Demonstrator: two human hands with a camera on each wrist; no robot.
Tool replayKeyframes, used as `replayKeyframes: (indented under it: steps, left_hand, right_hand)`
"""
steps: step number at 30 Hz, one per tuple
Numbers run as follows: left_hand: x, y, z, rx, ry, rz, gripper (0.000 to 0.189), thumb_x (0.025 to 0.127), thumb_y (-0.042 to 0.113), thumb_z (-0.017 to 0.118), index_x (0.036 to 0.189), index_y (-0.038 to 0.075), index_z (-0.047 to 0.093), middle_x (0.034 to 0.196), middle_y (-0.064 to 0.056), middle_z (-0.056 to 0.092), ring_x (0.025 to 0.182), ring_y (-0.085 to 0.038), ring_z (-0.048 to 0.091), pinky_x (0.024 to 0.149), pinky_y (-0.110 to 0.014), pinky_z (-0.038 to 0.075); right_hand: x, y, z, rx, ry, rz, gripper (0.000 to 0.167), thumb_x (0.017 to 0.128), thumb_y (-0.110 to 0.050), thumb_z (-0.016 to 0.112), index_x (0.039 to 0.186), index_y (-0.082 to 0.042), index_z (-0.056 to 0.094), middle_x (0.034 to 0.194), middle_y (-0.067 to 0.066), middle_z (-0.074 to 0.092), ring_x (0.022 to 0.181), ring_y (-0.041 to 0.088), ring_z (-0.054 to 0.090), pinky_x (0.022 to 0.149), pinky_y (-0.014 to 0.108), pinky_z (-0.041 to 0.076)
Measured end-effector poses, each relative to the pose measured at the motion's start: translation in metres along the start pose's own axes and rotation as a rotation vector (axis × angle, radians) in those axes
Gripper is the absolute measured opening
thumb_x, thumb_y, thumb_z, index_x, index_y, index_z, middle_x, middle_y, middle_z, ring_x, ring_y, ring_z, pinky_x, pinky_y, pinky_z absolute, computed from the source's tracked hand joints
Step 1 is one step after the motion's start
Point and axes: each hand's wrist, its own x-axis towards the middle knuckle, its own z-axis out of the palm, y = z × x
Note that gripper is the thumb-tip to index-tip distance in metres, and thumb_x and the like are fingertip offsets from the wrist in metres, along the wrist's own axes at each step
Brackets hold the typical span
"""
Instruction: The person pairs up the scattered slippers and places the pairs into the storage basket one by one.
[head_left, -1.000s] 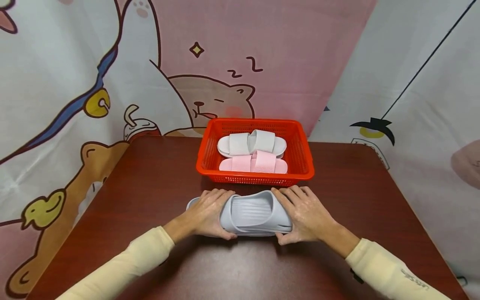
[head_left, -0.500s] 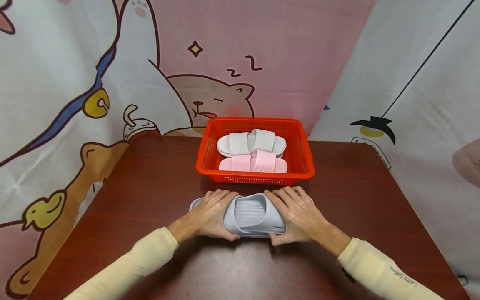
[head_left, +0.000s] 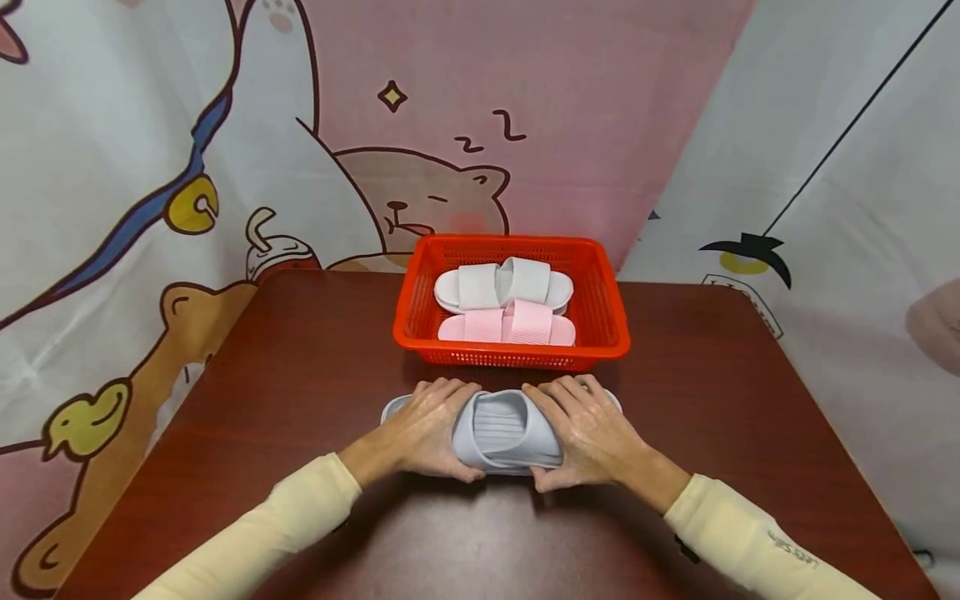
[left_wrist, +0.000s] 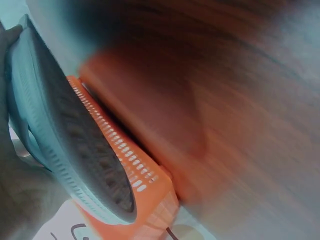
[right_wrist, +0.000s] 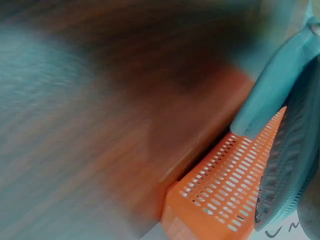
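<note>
A pair of light grey-blue slippers (head_left: 504,448) is fitted together lengthwise, one overlapping the other, in front of the basket in the head view. My left hand (head_left: 429,429) grips the left side, thumb on the near edge and fingers over the far side. The other side is gripped the same way by my right hand (head_left: 588,435). Heel ends show a little beyond each hand. In the left wrist view a treaded slipper sole (left_wrist: 95,150) is tilted above the table, which lies in shadow below. The right wrist view shows a ridged sole (right_wrist: 287,155) beside the second slipper (right_wrist: 272,85).
Just beyond the slippers stands a red perforated plastic basket (head_left: 510,360). Inside it lie white slippers (head_left: 480,287) at the back and pink slippers (head_left: 531,323) in front. A dark reddish-brown table (head_left: 720,400) supports it, with a cartoon-printed cloth (head_left: 585,108) hanging behind.
My right hand has moved left with its slipper, and my left hand slightly right. The slippers now overlap more, and the gap between my hands is narrower.
</note>
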Motion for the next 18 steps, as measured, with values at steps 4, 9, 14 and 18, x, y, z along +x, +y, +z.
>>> replayKeyframes:
  steps: [4, 9, 14, 18]
  left_hand:
    - [0.001, 0.003, 0.0, 0.002, 0.0, -0.001, 0.099, 0.055, 0.071, 0.084, 0.13, 0.013, 0.056, 0.111, 0.001, 0.061, 0.1, -0.017, 0.056, 0.08, -0.039, 0.045]
    - [0.005, 0.007, -0.003, 0.009, 0.007, 0.002, 0.099, 0.055, 0.071, 0.083, 0.13, 0.013, 0.055, 0.111, 0.001, 0.061, 0.099, -0.017, 0.056, 0.079, -0.038, 0.045]
    - [0.003, 0.006, -0.007, 0.025, 0.014, -0.005, 0.099, 0.056, 0.071, 0.083, 0.132, 0.013, 0.056, 0.113, 0.001, 0.062, 0.101, -0.018, 0.057, 0.079, -0.039, 0.045]
    - [-0.001, 0.002, -0.011, 0.048, 0.039, -0.005, 0.104, 0.057, 0.069, 0.084, 0.136, 0.008, 0.056, 0.122, -0.004, 0.063, 0.108, -0.021, 0.058, 0.084, -0.042, 0.047]
  right_hand:
    - [-0.001, -0.001, 0.002, 0.027, 0.037, -0.011, 0.095, 0.059, -0.062, 0.071, 0.131, -0.001, 0.062, 0.109, 0.012, 0.066, 0.093, 0.028, 0.062, 0.082, 0.047, 0.048]
    - [0.004, -0.003, 0.005, 0.027, 0.066, -0.032, 0.095, 0.059, -0.061, 0.072, 0.13, 0.001, 0.061, 0.111, 0.013, 0.066, 0.094, 0.029, 0.062, 0.083, 0.047, 0.048]
    - [0.01, -0.003, 0.0, -0.004, 0.034, -0.015, 0.099, 0.059, -0.066, 0.07, 0.131, 0.001, 0.058, 0.115, 0.014, 0.064, 0.1, 0.032, 0.06, 0.085, 0.048, 0.048]
    - [0.011, -0.001, -0.005, -0.003, -0.007, 0.016, 0.101, 0.063, -0.07, 0.07, 0.135, 0.0, 0.055, 0.126, 0.016, 0.062, 0.11, 0.034, 0.058, 0.092, 0.049, 0.046]
